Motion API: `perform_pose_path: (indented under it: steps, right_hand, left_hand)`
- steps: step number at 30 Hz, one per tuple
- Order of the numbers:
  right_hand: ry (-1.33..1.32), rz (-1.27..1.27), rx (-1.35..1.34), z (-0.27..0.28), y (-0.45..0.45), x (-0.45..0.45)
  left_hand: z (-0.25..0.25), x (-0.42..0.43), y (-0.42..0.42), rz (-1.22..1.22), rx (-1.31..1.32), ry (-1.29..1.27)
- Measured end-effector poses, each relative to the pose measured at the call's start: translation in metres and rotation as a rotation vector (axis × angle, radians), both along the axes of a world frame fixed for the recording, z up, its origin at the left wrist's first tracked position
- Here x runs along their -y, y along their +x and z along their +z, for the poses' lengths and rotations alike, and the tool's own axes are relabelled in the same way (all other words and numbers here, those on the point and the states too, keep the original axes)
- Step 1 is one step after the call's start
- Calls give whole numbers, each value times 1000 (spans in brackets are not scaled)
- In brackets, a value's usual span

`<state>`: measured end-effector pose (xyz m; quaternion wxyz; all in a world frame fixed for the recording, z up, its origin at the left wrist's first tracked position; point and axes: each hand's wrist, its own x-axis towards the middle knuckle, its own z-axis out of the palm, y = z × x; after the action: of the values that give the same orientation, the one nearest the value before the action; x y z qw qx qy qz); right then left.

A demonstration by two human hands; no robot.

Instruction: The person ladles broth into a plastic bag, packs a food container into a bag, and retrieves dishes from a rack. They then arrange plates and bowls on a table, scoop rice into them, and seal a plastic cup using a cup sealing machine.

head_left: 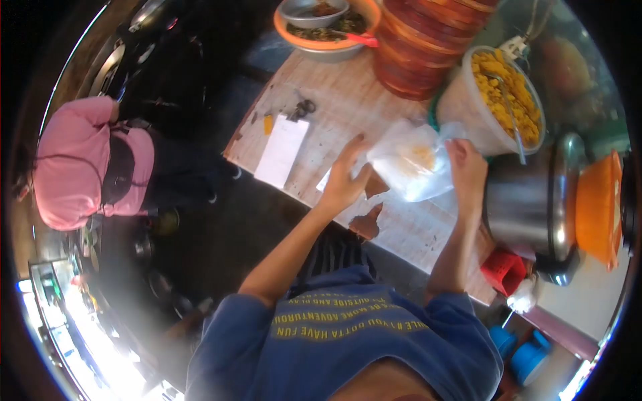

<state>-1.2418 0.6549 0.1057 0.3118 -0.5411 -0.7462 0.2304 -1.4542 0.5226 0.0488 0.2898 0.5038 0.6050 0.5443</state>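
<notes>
A translucent white plastic bag [401, 177] with a little yellowish food showing through it is over the wooden table [428, 230]. At the bag's right upper edge, my right hand [466, 167] pinches the plastic with its fingers closed. On the other side, my left hand [344, 180] is near the bag with thumb and fingers spread and nothing visible in it. A brown piece [376, 185] of unclear kind shows between that hand and the bag. Just beyond the bag stands a whitish bucket [461, 100] of yellow food [501, 83], with a metal spoon [513, 120] in it.
A white notepad [281, 152] and scissors [302, 108] lie on the left. Stacked red-brown round containers [428, 47] and an orange-rimmed bowl [279, 28] stand at the back. Rightward are a steel pot [528, 207] and red basket [503, 272]. A person in pink [77, 160] is at far left.
</notes>
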Motion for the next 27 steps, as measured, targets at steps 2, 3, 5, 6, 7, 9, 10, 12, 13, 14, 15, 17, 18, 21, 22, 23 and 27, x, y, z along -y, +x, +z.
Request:
perform_pose_path:
  steps: [2, 3, 5, 6, 7, 9, 10, 12, 13, 14, 15, 17, 18, 21, 22, 23, 27]
  right_hand:
    - [-24, 87, -107, 18, -22, 27]
    - [-37, 153, -208, 21, -33, 40]
    - [-111, 244, -205, 5, -49, 66]
    - [-185, 353, -177, -11, -56, 79]
    - [-256, 459, -150, -28, -61, 94]
    - [-174, 557, -117, -65, -66, 134]
    - [-235, 602, -80, -66, -69, 157]
    - [-313, 690, -34, -83, -72, 201]
    - [-396, 775, 20, -92, -74, 223]
    - [-401, 827, 54, -98, -77, 245]
    - [-405, 878, 89, -104, -81, 266]
    - [-372, 978, 195, -119, -91, 309]
    - [-348, 1028, 240, -121, -99, 329]
    - [-367, 1154, 304, -119, -124, 388]
    - [-396, 1199, 291, -121, -132, 404]
    - [-424, 1241, 275, -121, -139, 418]
    - [-435, 1388, 275, -131, -154, 451]
  left_hand:
    - [-30, 58, -14, 61, 43, -127]
    - [-45, 89, -20, 82, 85, -220]
    - [-67, 152, -28, 158, 107, -332]
    - [-73, 182, -32, 215, 119, -407]
    - [-79, 210, -34, 270, 129, -480]
    - [-111, 266, -41, 333, 157, -522]
    - [-114, 285, -43, 392, 192, -567]
    - [-116, 319, -43, 429, 202, -571]
    - [-116, 334, -41, 464, 218, -580]
    - [-118, 349, -40, 481, 219, -562]
    - [-116, 364, -39, 481, 210, -556]
    - [-101, 398, -37, 437, 99, -543]
    - [-93, 418, -33, 447, 46, -524]
    - [-92, 492, -32, 470, 2, -605]
    - [-99, 520, -32, 494, -62, -635]
    - [-112, 549, -34, 517, -127, -665]
    - [-143, 635, -33, 680, -112, -854]
